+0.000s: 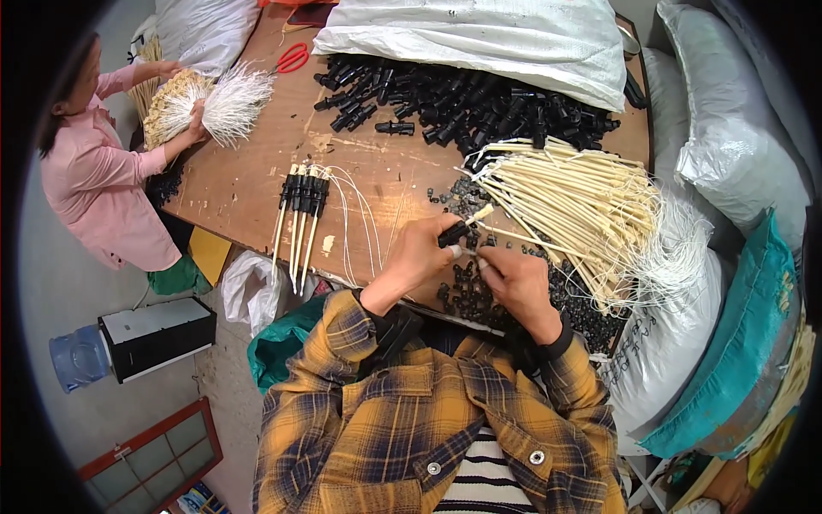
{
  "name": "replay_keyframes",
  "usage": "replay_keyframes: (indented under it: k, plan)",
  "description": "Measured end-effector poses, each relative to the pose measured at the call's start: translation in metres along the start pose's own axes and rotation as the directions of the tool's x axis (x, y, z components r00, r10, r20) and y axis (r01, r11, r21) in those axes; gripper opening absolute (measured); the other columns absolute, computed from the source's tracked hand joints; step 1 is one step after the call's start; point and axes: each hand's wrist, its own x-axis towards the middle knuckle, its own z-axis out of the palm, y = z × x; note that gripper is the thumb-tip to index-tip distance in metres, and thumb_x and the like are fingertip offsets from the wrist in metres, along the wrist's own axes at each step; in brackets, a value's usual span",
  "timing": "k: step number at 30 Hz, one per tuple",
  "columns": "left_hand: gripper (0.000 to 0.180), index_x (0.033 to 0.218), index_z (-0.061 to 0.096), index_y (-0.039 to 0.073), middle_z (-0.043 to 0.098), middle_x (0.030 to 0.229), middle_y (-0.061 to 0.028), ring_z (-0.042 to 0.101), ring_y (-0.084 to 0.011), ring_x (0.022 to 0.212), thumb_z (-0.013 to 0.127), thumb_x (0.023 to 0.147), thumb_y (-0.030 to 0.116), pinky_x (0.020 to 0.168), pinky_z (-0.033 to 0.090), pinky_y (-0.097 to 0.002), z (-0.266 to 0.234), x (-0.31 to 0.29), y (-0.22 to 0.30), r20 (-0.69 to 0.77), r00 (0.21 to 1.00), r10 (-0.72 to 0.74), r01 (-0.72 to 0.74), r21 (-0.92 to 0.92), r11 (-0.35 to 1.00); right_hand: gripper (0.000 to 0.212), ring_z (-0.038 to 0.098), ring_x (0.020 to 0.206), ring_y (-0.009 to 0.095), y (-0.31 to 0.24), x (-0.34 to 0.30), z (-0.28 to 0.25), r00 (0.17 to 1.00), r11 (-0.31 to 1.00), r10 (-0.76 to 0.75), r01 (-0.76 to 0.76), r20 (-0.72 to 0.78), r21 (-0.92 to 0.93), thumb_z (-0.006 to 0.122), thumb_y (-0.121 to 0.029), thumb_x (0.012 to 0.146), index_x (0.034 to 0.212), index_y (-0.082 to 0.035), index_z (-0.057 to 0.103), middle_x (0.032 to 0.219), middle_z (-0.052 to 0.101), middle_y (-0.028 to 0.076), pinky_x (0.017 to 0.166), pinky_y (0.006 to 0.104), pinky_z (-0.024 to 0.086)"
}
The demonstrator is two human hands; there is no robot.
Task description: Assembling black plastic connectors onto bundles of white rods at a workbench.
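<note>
My left hand (414,255) is closed around a short black plastic fitting (453,235). A pale cream tip (483,212) sticks out beside the fitting's upper end. Close against it, my right hand (519,281) pinches its thumb and fingers together; what lies between them is too small to make out. Small black rings (462,287) lie scattered under and around both hands. To the right fans a pile of cream rods (565,197) with white strings (664,257) at their ends. Several rods with black fittings on them (304,195) lie side by side left of my hands.
Loose black fittings (479,98) spill from a white woven sack (479,43) at the table's far side. Red-handled scissors (293,57) lie far left. A person in pink (107,171) handles a white-stringed bundle (223,107). Full sacks (741,111) crowd the right.
</note>
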Motion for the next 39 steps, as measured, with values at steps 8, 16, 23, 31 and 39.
replay_keyframes:
  k: [8,16,23,31,39]
  plan:
    - [0.041,0.108,0.06,0.004,0.062,0.1,-0.0174,0.058,-0.038,0.097,0.047,0.071,-0.008,0.082,0.047,-0.0423,-0.003,-0.002,-0.008,0.0,0.938,0.347,-0.309,0.454,0.836,0.016,0.062,0.057,0.028,-0.009,0.009,-0.007,0.993,0.997,0.059,-0.064,-0.099,-0.048,0.067,-0.009,0.075,0.091,-0.006,0.067,0.066,0.062,0.012,0.053,0.0346,0.049]
    - [0.037,0.105,0.06,0.004,0.062,0.098,-0.0164,0.059,-0.0365,0.095,0.048,0.071,-0.008,0.079,0.047,-0.0422,0.005,-0.005,-0.005,0.082,0.913,0.4,-0.397,0.413,0.82,0.015,0.063,0.059,0.029,-0.007,0.008,0.001,0.998,0.998,0.057,-0.057,-0.001,-0.024,0.066,-0.011,0.079,0.093,-0.006,0.067,0.068,0.063,0.013,0.054,0.0356,0.049]
    - [0.04,0.113,0.055,0.005,0.062,0.096,-0.0143,0.06,-0.0354,0.094,0.058,0.074,-0.001,0.08,0.047,-0.0395,0.0,-0.004,0.001,0.267,0.907,0.324,-0.384,0.213,0.899,0.017,0.062,0.067,0.036,-0.012,0.008,-0.001,0.987,0.991,-0.06,0.041,0.146,0.125,0.057,-0.005,0.083,0.1,-0.004,0.058,0.077,0.062,0.018,0.055,0.043,0.049]
    - [0.029,0.09,0.061,0.006,0.063,0.092,-0.0064,0.059,-0.0278,0.094,0.071,0.063,0.0,0.083,0.047,-0.0365,0.009,-0.009,-0.004,-0.147,0.76,0.633,-0.584,0.273,0.764,0.016,0.063,0.067,0.036,-0.013,0.0,0.012,1.0,1.0,-0.006,0.006,-0.01,-0.016,0.056,-0.003,0.084,0.1,-0.003,0.057,0.077,0.062,0.018,0.055,0.0421,0.049]
    - [0.019,0.087,0.066,0.006,0.063,0.084,-0.0054,0.06,-0.024,0.091,0.068,0.069,-0.002,0.08,0.048,-0.0328,0.003,-0.01,0.005,-0.195,0.86,0.473,-0.5,-0.132,0.856,0.014,0.064,0.065,0.034,-0.013,0.001,0.006,0.998,0.999,0.04,-0.039,-0.058,0.027,0.061,-0.011,0.088,0.101,-0.005,0.061,0.075,0.064,0.015,0.054,0.039,0.049]
